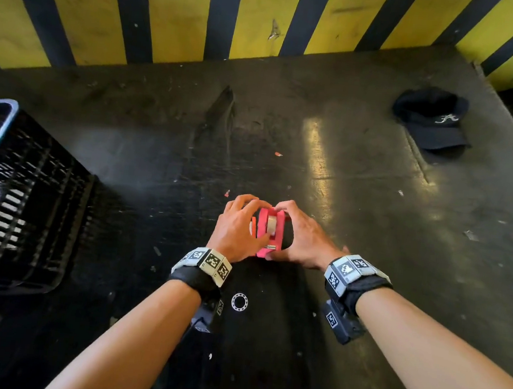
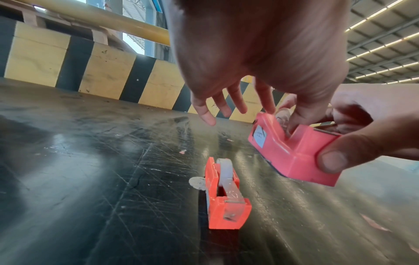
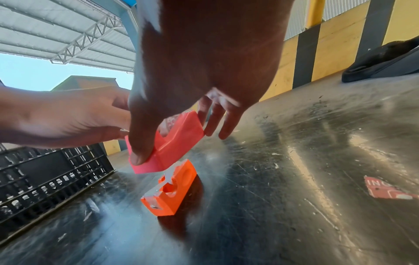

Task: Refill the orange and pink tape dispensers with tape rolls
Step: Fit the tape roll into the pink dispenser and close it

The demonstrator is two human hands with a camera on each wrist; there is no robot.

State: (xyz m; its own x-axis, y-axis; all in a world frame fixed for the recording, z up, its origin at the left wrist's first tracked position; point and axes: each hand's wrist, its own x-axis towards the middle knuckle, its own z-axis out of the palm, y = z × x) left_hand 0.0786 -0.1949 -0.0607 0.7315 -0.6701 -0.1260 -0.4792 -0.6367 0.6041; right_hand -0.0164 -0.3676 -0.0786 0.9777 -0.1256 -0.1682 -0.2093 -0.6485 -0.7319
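Observation:
The pink tape dispenser [image 1: 272,232] is lifted just above the dark table [image 1: 360,179], and a pale tape roll [image 1: 271,224] sits in its slot. My right hand [image 1: 295,229] grips it, thumb on the near end [image 2: 333,161] and fingers at the far end. My left hand [image 1: 243,221] holds it from the left: the thumb reaches into the slot and the index finger touches the top, while the other fingers stay spread. Below them the orange dispenser [image 2: 226,197] stands on the table with a tape roll [image 2: 224,170] loaded.
A black slotted crate [image 1: 19,203] stands at the left edge. A black cap [image 1: 428,120] lies at the far right, and a small ring [image 1: 239,302] lies near my left wrist. A yellow-and-black striped barrier [image 1: 171,23] closes the far side.

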